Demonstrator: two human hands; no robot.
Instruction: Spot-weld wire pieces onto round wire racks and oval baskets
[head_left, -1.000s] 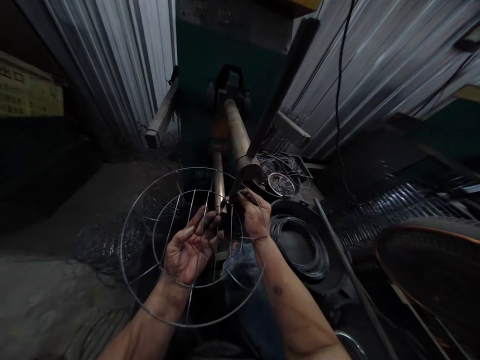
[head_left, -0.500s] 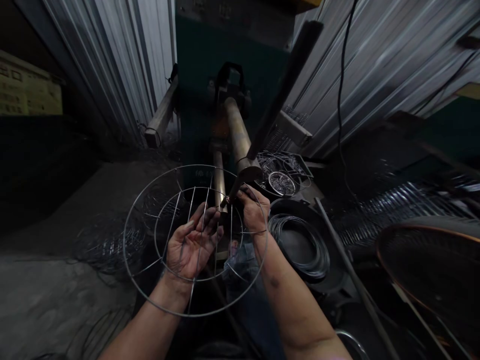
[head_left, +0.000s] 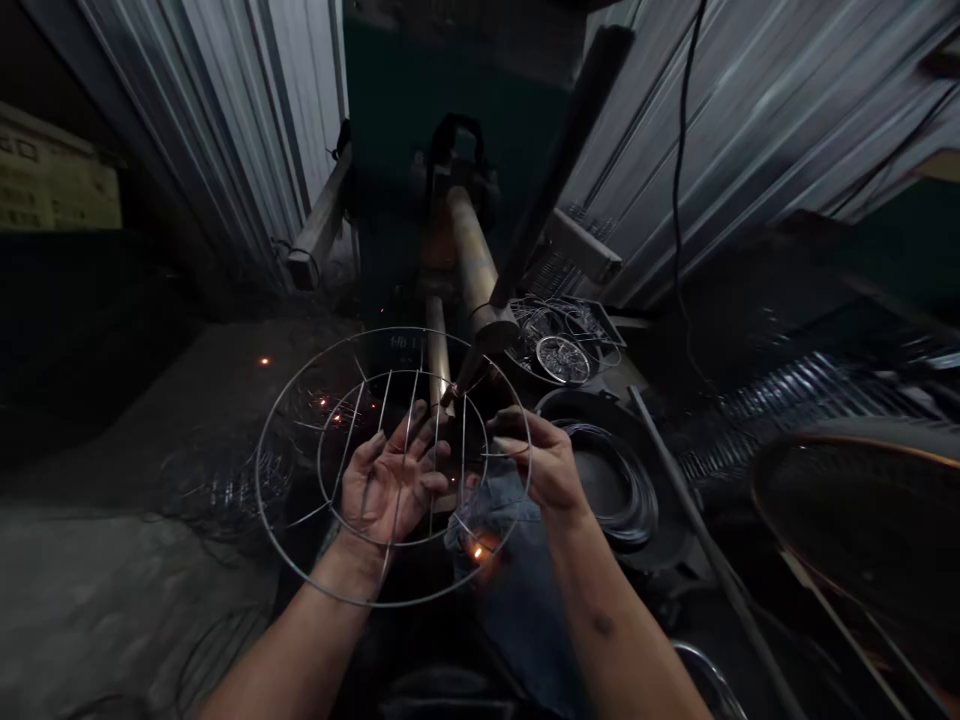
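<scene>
A round wire rack (head_left: 382,604), two concentric rings joined by parallel bars and short spokes, lies across the middle of the view. Beneath it is my left hand (head_left: 390,485), palm up with fingers spread, bars crossing over the palm. My right hand (head_left: 544,455) pinches at a short spoke on the rack's right side, thumb and forefinger close together. Just beyond my left fingertips, a far part of the rack sits at the electrode tips (head_left: 450,395) of a spot welder, between its thick upper arm (head_left: 474,260) and thinner lower arm (head_left: 438,345). The exact contact is too dark to make out.
Glowing sparks (head_left: 478,552) fly near my jeans and at the left. A wire coil (head_left: 626,490) lies in a dark round pan at right. Behind it stands a tray of wire pieces (head_left: 562,360). A long metal bar (head_left: 697,530) slants past my right forearm.
Bright sparks have appeared around the rack. My right hand has moved right and down, away from the electrodes, onto the rack's right side. The rack has shifted slightly; my left fingers are more spread.
</scene>
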